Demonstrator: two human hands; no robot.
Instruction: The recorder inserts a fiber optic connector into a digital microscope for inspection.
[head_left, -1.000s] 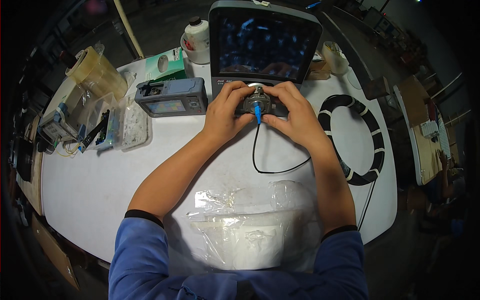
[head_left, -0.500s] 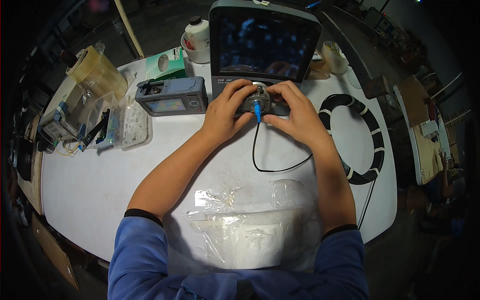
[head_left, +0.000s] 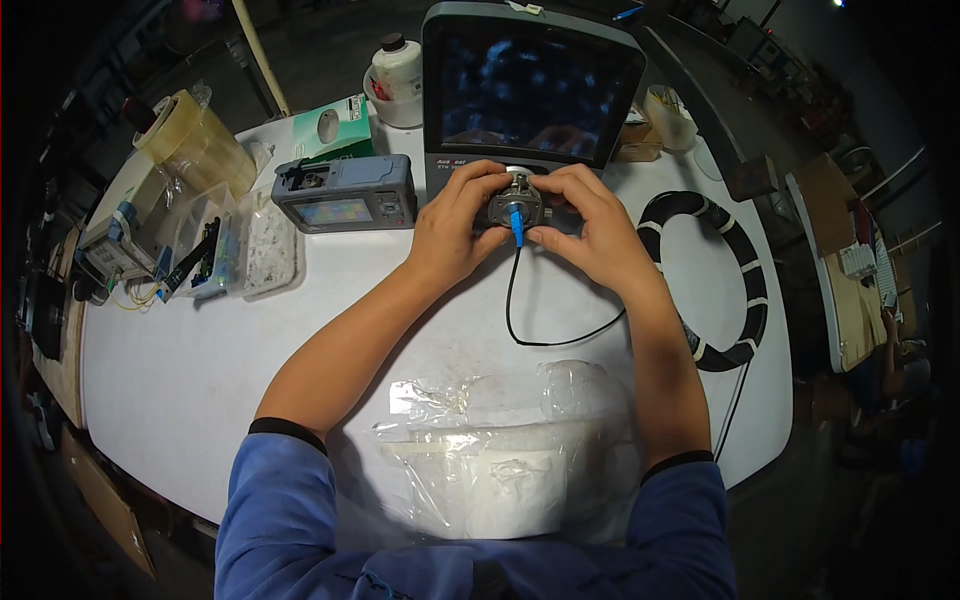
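Observation:
A screen unit point(head_left: 530, 90) stands at the far middle of the table, dark with faint bluish blotches. On its front base is a round metal connector holder point(head_left: 517, 193). From the left, my left hand point(head_left: 452, 225) grips this holder with bent fingers and thumb. My right hand point(head_left: 592, 225) closes on its other side the same way. Between my thumbs, a blue fibre-optic connector point(head_left: 516, 222) sits in the holder's front. Its black cable point(head_left: 510, 300) loops down and then right, passing under my right forearm. My fingertips partly hide the holder's sides.
Left of my hands stands a grey handheld device point(head_left: 345, 195) with a lit screen, before a green box point(head_left: 330, 130). Farther left are a clear bin point(head_left: 205, 245) and tape rolls point(head_left: 195, 140). A wrapped black cable coil point(head_left: 755, 280) lies right; plastic-wrapped white material point(head_left: 515, 490) lies nearest me.
Both hands stay on the holder, with only a very slight shift of the fingers. The connector and cable look the same.

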